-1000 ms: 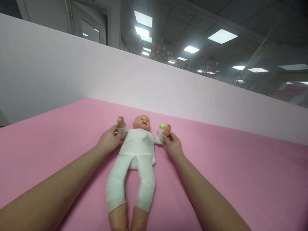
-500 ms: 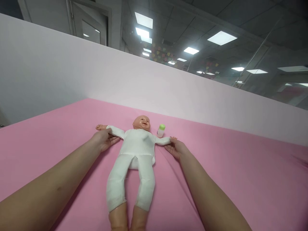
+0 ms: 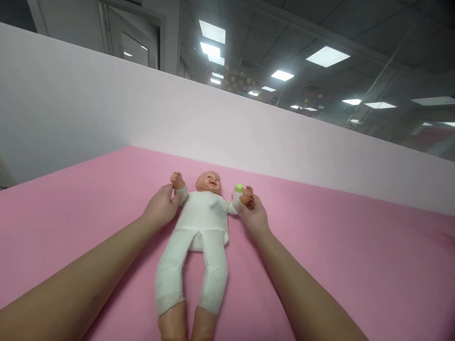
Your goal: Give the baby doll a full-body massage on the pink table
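A baby doll [image 3: 202,213] with a white cloth body lies face up, its head away from me and its legs toward me. My left hand [image 3: 162,204] is closed around the doll's arm on the left, near the wrist. On the other side my right hand [image 3: 256,215] grips the doll's other forearm just below its plastic hand. Both doll arms are bent upward, the plastic hands raised. Behind the doll's right-side hand stands a small bottle [image 3: 238,188] with a green cap, partly hidden.
The doll rests on a pink surface [image 3: 320,246]. A white wall [image 3: 249,128] runs along its far side and left end. Beyond it are a door [image 3: 133,42], a glass partition and lit ceiling panels [image 3: 329,56].
The doll's arms, stretched out sideways before, are now folded up and inward. Both my hands have moved inward with them. The bottle has become partly covered by the doll's hand.
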The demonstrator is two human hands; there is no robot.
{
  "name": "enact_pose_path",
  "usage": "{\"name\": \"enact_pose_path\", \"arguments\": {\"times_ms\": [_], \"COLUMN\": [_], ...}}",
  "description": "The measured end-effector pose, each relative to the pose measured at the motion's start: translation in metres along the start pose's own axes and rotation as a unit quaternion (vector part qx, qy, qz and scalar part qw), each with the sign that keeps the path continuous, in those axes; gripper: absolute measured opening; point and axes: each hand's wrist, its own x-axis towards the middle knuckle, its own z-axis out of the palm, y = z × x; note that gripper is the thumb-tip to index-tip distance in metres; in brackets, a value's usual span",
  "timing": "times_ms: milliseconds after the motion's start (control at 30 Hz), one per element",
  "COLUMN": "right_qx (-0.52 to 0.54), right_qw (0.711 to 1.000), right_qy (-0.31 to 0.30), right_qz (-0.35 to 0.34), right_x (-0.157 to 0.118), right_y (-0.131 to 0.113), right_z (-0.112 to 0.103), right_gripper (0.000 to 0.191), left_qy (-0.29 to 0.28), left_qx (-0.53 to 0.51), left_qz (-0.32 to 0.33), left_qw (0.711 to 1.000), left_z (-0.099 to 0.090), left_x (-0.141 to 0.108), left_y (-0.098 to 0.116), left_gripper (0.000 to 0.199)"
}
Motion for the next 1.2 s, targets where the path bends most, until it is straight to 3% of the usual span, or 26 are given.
{"name": "enact_pose_path", "arguments": {"times_ms": [100,233,400,600,767,967,1067,1200], "right_qx": [-0.167,-0.311,-0.359,-0.372,-0.337,-0.233,-0.121,0.014], "right_qw": [0.97,0.888,0.848,0.831,0.855,0.939,0.983,1.0], "right_qy": [-0.099,-0.174,-0.184,-0.203,-0.207,-0.142,-0.079,0.017], "right_qz": [-0.147,-0.291,-0.345,-0.36,-0.334,-0.208,-0.115,0.0], "right_x": [-0.014,-0.023,-0.024,-0.026,-0.025,-0.019,-0.009,0.009], "right_y": [-0.013,-0.013,-0.011,-0.017,-0.017,-0.013,-0.005,0.015], "right_z": [0.012,0.02,0.024,0.03,0.032,0.021,0.01,-0.006], "right_gripper": [0.05,0.051,0.048,0.047,0.044,0.043,0.046,0.065], "left_qy": [-0.015,-0.027,-0.048,-0.085,-0.093,-0.073,-0.066,-0.009], "left_qx": [0.173,0.302,0.386,0.4,0.377,0.241,0.138,0.03], "left_qz": [0.141,0.218,0.276,0.271,0.256,0.208,0.117,-0.074], "left_qw": [0.975,0.928,0.879,0.871,0.885,0.945,0.981,0.997], "left_z": [0.002,0.009,0.012,0.014,0.017,0.011,0.005,0.001], "left_x": [-0.009,-0.018,-0.024,-0.022,-0.02,-0.014,-0.006,0.007], "left_y": [0.015,0.027,0.034,0.034,0.028,0.021,0.011,-0.016], "left_gripper": [0.046,0.041,0.055,0.054,0.055,0.051,0.046,0.042]}}
